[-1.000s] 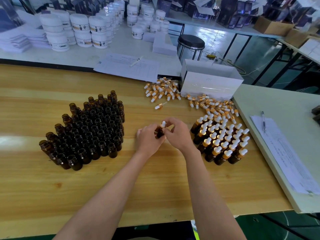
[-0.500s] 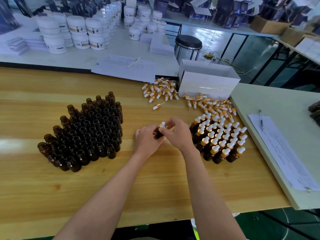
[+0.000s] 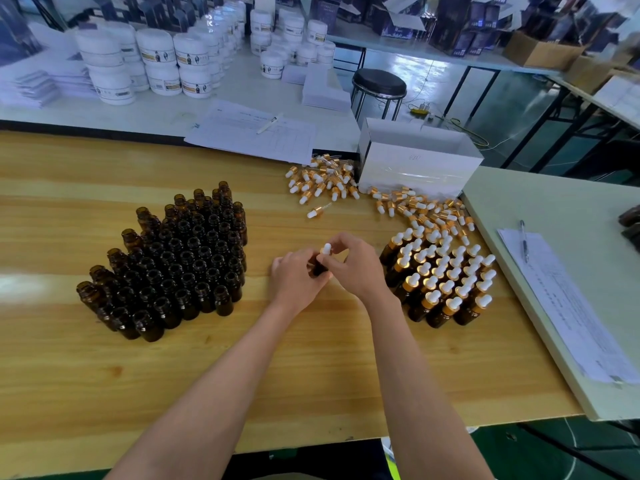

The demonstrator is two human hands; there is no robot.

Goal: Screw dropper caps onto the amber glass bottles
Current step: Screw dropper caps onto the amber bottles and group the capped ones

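The left hand (image 3: pixel 294 277) is gripping the amber bottle (image 3: pixel 318 268) upright above the table (image 3: pixel 207 375), between both bottle groups. The right hand (image 3: pixel 353 268) is pinching the dropper cap (image 3: pixel 326 249) sitting directly on top, both axes in line.

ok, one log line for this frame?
phase: capping | left hand: holds amber bottle | right hand: pinches dropper cap on bottle | uncapped bottles: left | capped bottles: right | loose caps: far side

Glossy amber glass bottles (image 3: pixel 180 258) stand on a smooth, varnished wooden table (image 3: pixel 104 375) near gold-collared, white-bulbed dropper caps (image 3: pixel 322 183).
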